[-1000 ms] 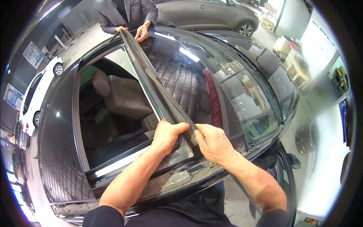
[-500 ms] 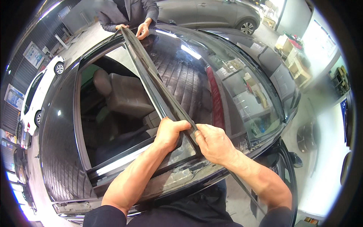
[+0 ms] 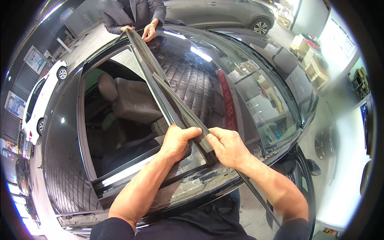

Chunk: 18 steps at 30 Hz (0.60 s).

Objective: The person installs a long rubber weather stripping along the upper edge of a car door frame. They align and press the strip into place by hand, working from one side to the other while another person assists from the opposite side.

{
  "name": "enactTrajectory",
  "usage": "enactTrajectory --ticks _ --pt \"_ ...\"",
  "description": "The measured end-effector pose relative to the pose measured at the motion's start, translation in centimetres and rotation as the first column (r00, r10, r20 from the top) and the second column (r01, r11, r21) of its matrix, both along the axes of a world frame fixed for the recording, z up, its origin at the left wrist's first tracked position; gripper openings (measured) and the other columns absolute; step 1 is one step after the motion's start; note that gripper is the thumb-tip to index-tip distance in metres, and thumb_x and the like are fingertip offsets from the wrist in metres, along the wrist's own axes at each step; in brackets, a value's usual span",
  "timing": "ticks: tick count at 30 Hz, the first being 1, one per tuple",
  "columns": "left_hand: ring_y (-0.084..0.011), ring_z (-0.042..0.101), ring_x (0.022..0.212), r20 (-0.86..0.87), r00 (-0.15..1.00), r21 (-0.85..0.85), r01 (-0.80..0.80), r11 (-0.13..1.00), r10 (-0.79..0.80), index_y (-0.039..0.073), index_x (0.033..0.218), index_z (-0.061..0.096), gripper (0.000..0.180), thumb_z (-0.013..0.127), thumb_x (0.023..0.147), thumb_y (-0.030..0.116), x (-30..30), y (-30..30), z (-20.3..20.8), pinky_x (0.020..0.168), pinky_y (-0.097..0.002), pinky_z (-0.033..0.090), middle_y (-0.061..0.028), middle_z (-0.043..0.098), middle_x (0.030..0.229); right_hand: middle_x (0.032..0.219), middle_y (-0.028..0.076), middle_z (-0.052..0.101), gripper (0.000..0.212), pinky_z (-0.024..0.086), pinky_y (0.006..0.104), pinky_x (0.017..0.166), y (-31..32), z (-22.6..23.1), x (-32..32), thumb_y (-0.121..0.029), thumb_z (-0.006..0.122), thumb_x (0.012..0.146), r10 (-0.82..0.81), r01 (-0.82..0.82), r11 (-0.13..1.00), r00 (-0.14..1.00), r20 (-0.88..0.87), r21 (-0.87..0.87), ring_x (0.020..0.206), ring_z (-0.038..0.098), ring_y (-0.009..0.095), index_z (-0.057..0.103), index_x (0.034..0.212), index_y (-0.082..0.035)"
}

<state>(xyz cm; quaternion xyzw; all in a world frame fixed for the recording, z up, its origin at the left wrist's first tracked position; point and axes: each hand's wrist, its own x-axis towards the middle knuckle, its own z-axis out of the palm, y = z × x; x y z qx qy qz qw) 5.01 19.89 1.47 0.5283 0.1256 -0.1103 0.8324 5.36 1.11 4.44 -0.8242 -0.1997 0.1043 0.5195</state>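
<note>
A long dark panel strip [image 3: 144, 54] with a pale edge lies across a black car's roof, beside the large roof opening [image 3: 120, 132]. My left hand [image 3: 174, 145] is closed round its near end, the thumb on top. A narrow grey-green trim strip [image 3: 186, 110] runs along its right side, its far end standing a little off it. Pinched on the near end of this trim strip is my right hand [image 3: 228, 147], just right of my left thumb. My right fingertips are partly hidden. At the far end, another person's two hands [image 3: 149, 32] hold or touch the panel strip.
Brown seats [image 3: 134, 100] show through the opening. To the right lies the windscreen [image 3: 264, 108]; an open door [image 3: 298, 172] stands at the lower right. A grey car [image 3: 224, 16] is parked behind, a white car [image 3: 38, 100] at left, and boxes [image 3: 314, 64] stand at right.
My right hand has shifted slightly right and rolled with the trim strip, which now shows wider and stands further apart from the panel strip. My left hand has barely moved.
</note>
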Motion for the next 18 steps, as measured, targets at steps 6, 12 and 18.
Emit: enactTrajectory --ticks 6,12,18 --pt "-0.0199 0.065 0.083 -0.002 1.0 0.013 0.003 1.0 -0.002 -0.001 0.097 0.067 0.022 0.073 0.077 0.003 0.1 0.1 -0.3 0.081 -0.0349 0.052 -0.0096 0.07 0.092 0.092 0.026 0.065 0.021 0.051 0.0464 0.076 0.0 -0.4 -0.2 -0.014 0.054 0.095 0.006 -0.009 0.999 0.996 0.087 0.033 0.089 0.064 0.044 0.065 0.105 0.002" --pt "-0.0209 0.065 0.083 -0.026 1.0 0.065 0.016 0.998 -0.014 -0.002 0.097 0.067 0.022 0.07 0.075 0.002 0.3 0.2 -0.7 0.081 -0.0347 0.052 -0.0108 0.069 0.09 0.087 0.026 0.064 0.017 0.05 0.0483 0.073 0.3 -0.6 -0.6 -0.01 0.054 0.094 0.007 -0.013 0.999 0.989 0.146 0.038 0.085 0.063 0.045 0.063 0.1 0.002" --pt "-0.0226 0.065 0.083 -0.028 1.0 0.077 -0.003 0.997 0.005 -0.004 0.096 0.067 0.023 0.069 0.074 0.002 0.3 0.2 -1.0 0.082 -0.0352 0.052 -0.0127 0.069 0.089 0.086 0.026 0.063 0.014 0.05 0.0492 0.072 1.1 -1.0 -1.1 -0.01 0.054 0.094 -0.006 0.013 1.0 0.971 0.239 -0.026 0.084 0.062 0.046 0.061 0.097 0.003"
